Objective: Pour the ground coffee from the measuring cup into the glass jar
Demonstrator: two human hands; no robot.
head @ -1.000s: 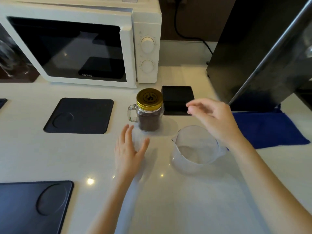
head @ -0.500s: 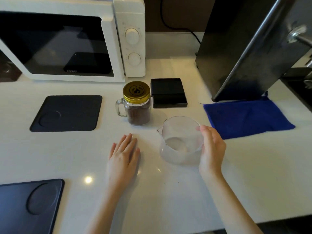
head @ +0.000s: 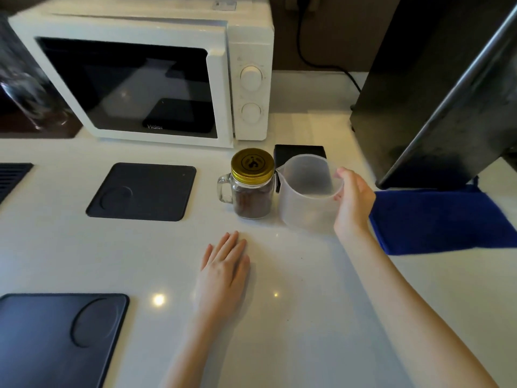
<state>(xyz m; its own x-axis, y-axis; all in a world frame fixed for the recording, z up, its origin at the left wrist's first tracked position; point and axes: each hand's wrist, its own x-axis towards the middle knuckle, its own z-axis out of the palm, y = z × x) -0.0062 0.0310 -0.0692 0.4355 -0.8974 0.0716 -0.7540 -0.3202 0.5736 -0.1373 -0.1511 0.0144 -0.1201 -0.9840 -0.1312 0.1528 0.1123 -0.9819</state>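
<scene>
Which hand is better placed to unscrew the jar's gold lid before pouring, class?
The left. The left hand lies flat and empty on the counter in front of the jar, whose gold lid is on. The right hand is busy gripping the measuring cup.

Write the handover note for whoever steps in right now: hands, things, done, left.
Right hand: grips the clear measuring cup by its rim, just right of the glass jar.
Left hand: flat on the counter, empty.
Jar: upright in front of the microwave, gold lid on, ground coffee inside.
Done: the cup looks empty, so the pour seems finished.
Left: set the cup down.
</scene>
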